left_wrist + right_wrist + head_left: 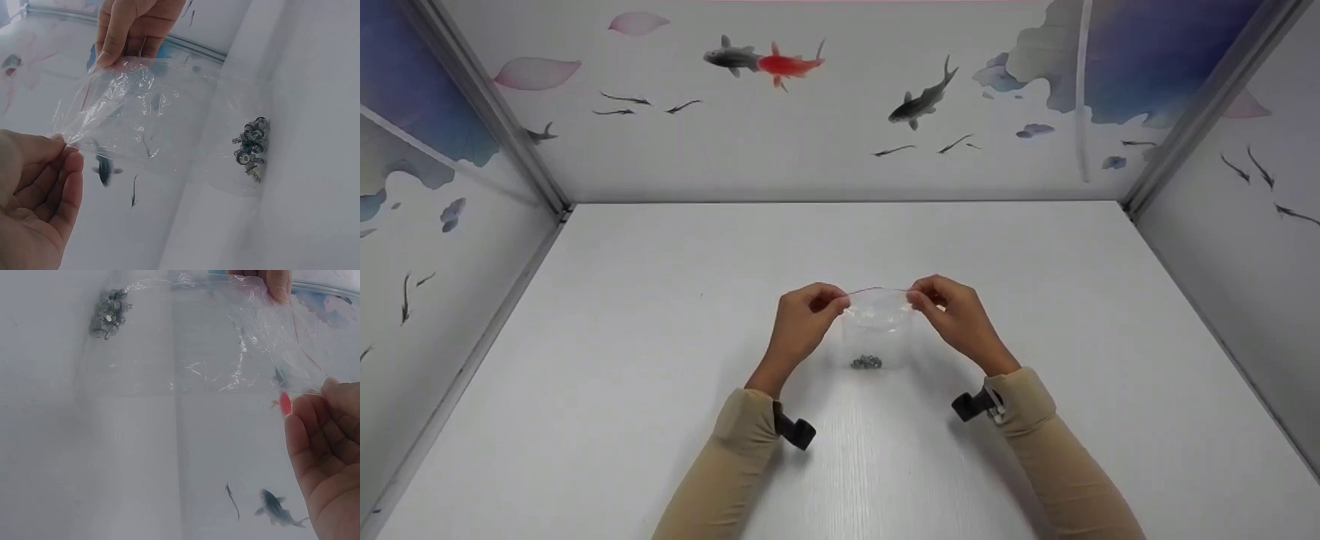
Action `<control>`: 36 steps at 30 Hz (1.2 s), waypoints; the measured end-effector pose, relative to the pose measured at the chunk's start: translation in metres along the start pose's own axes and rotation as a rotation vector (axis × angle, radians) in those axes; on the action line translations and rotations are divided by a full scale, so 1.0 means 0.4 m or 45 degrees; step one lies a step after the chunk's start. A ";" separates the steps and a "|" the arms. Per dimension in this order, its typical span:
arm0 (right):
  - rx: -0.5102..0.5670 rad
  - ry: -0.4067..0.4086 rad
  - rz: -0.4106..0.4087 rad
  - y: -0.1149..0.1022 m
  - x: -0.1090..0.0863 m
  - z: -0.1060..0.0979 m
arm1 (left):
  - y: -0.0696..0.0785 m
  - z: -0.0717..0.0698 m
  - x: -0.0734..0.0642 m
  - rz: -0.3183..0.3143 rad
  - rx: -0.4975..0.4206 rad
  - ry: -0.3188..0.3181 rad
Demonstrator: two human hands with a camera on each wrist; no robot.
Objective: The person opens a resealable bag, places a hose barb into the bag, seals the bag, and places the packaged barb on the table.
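Observation:
A clear zip-lock plastic bag [877, 330] with a thin red line along its top edge hangs upright between both hands. My left hand [806, 315] pinches its top left corner between thumb and fingertips. The opposite top corner is pinched by my right hand [956, 311]. Several small shiny metal screw-like parts [250, 147] lie clustered at the bottom of the bag. In the right wrist view the red edge stretches between the two hands, and the metal parts [109, 314] gather at the far end of the plastic.
A white table [622, 360] spreads beneath the hands. Printed panels with fish stand behind it, the back panel [840, 150] among them, and on both sides. A small black camera [795, 433] sits at the left wrist, another black camera [971, 406] at the right.

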State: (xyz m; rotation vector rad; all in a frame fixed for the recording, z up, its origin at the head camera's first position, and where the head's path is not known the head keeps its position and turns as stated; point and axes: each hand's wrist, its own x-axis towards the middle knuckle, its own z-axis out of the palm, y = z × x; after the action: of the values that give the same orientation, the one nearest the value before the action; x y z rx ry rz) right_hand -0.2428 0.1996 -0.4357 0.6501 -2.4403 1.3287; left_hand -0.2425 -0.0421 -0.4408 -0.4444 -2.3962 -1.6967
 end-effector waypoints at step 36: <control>0.076 -0.101 0.040 -0.011 -0.002 -0.004 | 0.018 0.033 -0.004 0.037 0.099 -0.040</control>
State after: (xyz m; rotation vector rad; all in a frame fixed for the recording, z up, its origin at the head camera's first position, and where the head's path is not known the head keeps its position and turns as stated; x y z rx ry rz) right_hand -0.2398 0.1992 -0.4319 0.6942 -2.4912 1.4183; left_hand -0.2382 -0.0275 -0.4392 -0.4945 -2.4553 -1.5902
